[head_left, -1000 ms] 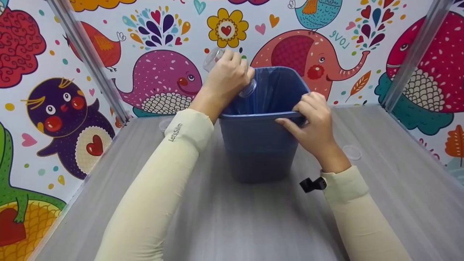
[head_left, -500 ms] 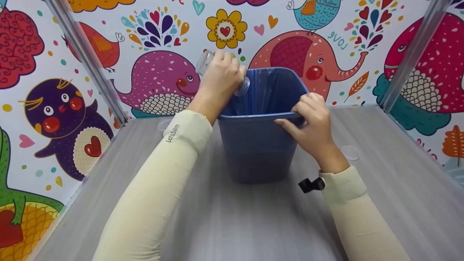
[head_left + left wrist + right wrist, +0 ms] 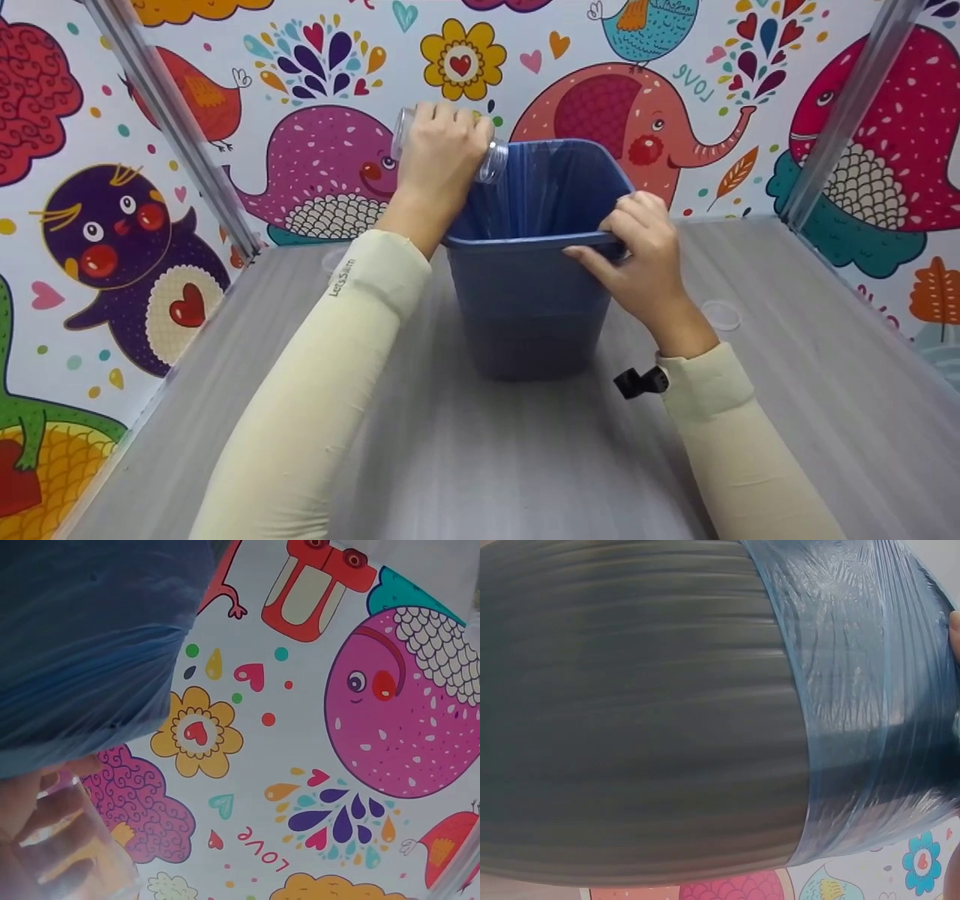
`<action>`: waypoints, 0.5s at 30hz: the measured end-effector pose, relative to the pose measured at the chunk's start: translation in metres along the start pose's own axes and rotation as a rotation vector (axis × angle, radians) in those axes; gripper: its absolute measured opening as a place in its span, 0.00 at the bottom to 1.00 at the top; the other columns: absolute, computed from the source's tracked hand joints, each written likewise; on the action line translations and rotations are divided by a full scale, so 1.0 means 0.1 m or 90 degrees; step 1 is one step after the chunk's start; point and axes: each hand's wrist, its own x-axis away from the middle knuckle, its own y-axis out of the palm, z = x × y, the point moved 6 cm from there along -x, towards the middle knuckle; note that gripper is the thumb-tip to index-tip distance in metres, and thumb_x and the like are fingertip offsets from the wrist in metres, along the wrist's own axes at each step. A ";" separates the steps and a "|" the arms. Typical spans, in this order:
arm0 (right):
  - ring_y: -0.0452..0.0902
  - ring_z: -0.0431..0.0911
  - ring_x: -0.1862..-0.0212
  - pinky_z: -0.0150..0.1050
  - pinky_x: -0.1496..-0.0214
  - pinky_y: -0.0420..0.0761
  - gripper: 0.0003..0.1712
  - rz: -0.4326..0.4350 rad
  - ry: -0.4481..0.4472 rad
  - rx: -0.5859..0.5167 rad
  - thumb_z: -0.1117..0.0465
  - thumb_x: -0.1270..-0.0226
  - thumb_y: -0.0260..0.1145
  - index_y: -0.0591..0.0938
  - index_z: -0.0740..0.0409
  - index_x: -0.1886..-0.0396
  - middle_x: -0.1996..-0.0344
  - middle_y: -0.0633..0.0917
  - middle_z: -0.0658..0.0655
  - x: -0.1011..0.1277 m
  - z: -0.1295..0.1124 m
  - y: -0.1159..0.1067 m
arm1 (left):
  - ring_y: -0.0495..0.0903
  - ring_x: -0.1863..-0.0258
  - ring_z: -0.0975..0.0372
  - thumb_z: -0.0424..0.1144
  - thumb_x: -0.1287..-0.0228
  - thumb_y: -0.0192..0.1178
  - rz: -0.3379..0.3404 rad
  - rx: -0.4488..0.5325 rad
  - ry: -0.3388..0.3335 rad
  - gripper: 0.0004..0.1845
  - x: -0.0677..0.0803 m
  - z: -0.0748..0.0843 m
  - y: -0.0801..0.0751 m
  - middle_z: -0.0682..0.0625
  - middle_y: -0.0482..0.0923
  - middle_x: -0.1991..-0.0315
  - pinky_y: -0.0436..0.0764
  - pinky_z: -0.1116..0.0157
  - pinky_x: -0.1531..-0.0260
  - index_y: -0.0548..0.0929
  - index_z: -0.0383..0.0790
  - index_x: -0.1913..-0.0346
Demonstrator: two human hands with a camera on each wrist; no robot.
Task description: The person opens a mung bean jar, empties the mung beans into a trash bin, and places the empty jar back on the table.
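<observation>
A dark bin (image 3: pixel 534 300) lined with a blue plastic bag (image 3: pixel 559 187) stands at the middle of the grey table (image 3: pixel 465 465). My left hand (image 3: pixel 441 161) grips a clear plastic jar (image 3: pixel 491 160) tipped on its side, its open mouth just over the bin's left far rim. My right hand (image 3: pixel 641 251) grips the bin's near right rim. In the left wrist view the jar (image 3: pixel 71 851) shows blurred beside the blue bag (image 3: pixel 82 637). The right wrist view is filled by the bin's ribbed wall (image 3: pixel 637 712) and the bag's folded edge (image 3: pixel 862 690).
Two clear round lids lie on the table, one to the right (image 3: pixel 721 315) of the bin and one to the left (image 3: pixel 334 259). Cartoon-patterned walls (image 3: pixel 862 112) with metal posts (image 3: pixel 169 127) close in the table on three sides.
My left hand has drawn the jar up and to the left, from inside the bin's opening to its left rim, levelling it. The right hand has kept its grip on the rim.
</observation>
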 end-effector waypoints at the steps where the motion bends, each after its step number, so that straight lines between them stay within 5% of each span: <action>1: 0.67 0.55 0.68 0.44 0.50 0.64 0.35 0.000 -0.001 -0.001 0.36 0.33 0.75 0.76 0.63 0.77 0.79 0.70 0.59 0.00 0.00 0.00 | 0.84 0.46 0.47 0.38 0.25 0.67 0.009 0.010 -0.003 0.17 0.01 -0.01 -0.01 0.40 0.87 0.44 0.81 0.53 0.40 0.83 0.37 0.39; 9: 0.66 0.55 0.68 0.44 0.50 0.63 0.34 -0.001 -0.007 -0.007 0.38 0.33 0.76 0.75 0.63 0.78 0.79 0.70 0.58 -0.01 -0.01 0.01 | 0.85 0.50 0.47 0.34 0.26 0.66 0.084 0.233 -0.124 0.15 0.18 -0.31 -0.04 0.39 0.88 0.48 0.81 0.54 0.51 0.85 0.36 0.40; 15: 0.66 0.55 0.68 0.44 0.50 0.63 0.35 -0.001 -0.002 -0.008 0.37 0.33 0.75 0.75 0.63 0.78 0.79 0.70 0.59 0.00 0.00 0.00 | 0.83 0.45 0.49 0.37 0.33 0.73 0.040 0.413 -0.248 0.24 0.35 -0.51 0.10 0.41 0.87 0.45 0.79 0.55 0.42 0.83 0.36 0.36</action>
